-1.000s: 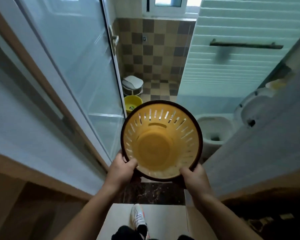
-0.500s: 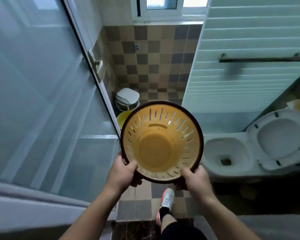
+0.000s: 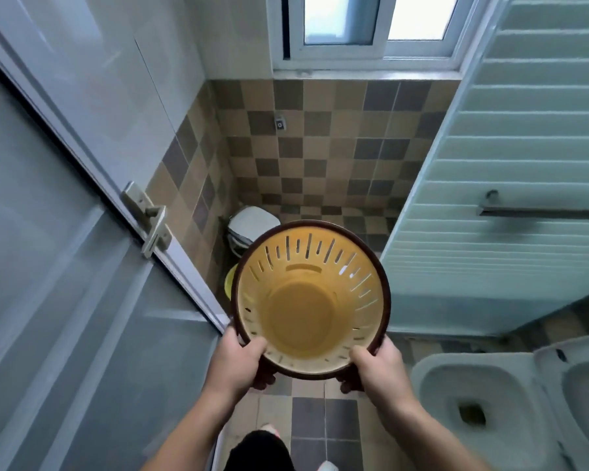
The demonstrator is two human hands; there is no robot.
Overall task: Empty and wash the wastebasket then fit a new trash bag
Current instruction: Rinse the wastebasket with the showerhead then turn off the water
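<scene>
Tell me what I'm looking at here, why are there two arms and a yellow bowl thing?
The camera sits on a person's head and looks down, so you see their own arms. The left hand and the right hand hold a yellow wastebasket by its dark rim, open side up. It is empty inside and has slits in its wall. The person stands in a small tiled bathroom. A toilet is at the lower right, a glass door at the left, and a window is up high.

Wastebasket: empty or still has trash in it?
Empty. The wastebasket shows a bare yellow bottom and slotted walls, no bag or rubbish inside. Left hand and right hand hold its rim.
</scene>
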